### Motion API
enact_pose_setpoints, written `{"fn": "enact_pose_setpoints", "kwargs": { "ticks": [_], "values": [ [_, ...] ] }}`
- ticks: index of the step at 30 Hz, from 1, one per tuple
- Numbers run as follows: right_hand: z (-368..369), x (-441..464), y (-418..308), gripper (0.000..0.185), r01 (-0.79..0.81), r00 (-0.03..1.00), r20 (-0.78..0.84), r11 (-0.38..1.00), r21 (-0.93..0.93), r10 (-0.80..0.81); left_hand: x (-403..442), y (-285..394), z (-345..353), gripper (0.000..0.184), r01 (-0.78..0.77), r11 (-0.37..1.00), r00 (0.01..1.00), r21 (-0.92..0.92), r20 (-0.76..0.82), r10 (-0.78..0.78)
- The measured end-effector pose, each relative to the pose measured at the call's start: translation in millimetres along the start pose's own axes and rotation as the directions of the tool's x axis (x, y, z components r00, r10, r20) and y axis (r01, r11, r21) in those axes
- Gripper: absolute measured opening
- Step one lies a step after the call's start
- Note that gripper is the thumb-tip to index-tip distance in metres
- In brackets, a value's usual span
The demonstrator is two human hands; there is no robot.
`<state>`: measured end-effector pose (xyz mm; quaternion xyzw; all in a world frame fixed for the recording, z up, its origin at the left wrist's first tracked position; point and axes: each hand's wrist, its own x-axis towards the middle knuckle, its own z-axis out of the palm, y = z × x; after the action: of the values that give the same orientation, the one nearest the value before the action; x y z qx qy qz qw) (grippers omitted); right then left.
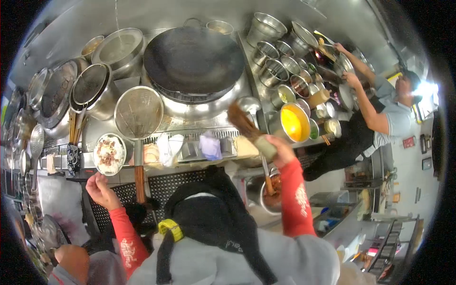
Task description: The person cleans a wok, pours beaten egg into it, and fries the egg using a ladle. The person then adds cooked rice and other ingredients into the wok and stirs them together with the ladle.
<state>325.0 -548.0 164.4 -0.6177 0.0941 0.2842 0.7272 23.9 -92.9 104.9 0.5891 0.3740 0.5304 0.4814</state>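
Observation:
My right hand is wrapped round the thick pale handle of a wok brush. Its brown bristles point up and to the left, over the front of the stove. A big black wok sits on the burner beyond the brush. On the left, my left hand hangs just below a bowl of white food topped with brown bits. Its fingers are loosely curled, and nothing shows in them. Beside that bowl, a round mesh strainer lies with its wooden handle over the counter edge.
Folded cloths line the front ledge. Metal pots and a container of orange-yellow liquid crowd the right side. A co-worker handles pans at the far right. A ladle lies beside the wok. Strainers and pots fill the left.

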Motion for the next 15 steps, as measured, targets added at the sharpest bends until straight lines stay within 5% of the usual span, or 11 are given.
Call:
{"fn": "enact_pose_setpoints", "kwargs": {
  "ticks": [3,6,7,8,12,14,15],
  "values": [
    [-14,-28,-56,0.045,0.111,0.987,0.103,0.987,0.118,-0.123,-24,40,60,0.012,-0.156,0.987,0.967,0.033,0.208,0.146],
    [19,-4,-101,0.059,0.255,0.905,0.329,0.963,0.086,-0.269,-55,71,143,0.021,-0.186,0.978,0.833,0.090,0.543,0.109],
    [30,12,-118,0.059,0.282,0.899,0.320,0.954,0.098,-0.299,-62,80,176,0.026,-0.455,0.889,0.720,0.044,0.606,0.338],
    [46,30,-142,0.063,0.388,0.850,0.363,0.920,0.059,-0.382,-65,89,209,0.031,-0.546,0.836,0.616,-0.062,0.646,0.450],
    [82,116,-254,0.063,0.763,0.646,0.307,0.590,-0.263,-0.699,-71,90,298,0.032,-0.749,0.662,0.467,0.009,0.716,0.519],
    [104,189,-293,0.062,0.792,0.600,0.115,0.569,-0.221,-0.791,-65,81,319,0.029,-0.781,0.624,0.440,0.021,0.728,0.526],
    [114,252,-296,0.064,0.856,0.403,-0.026,0.387,-0.341,-0.915,-64,76,324,0.027,-0.780,0.625,0.433,0.025,0.743,0.510]
  ]
}}
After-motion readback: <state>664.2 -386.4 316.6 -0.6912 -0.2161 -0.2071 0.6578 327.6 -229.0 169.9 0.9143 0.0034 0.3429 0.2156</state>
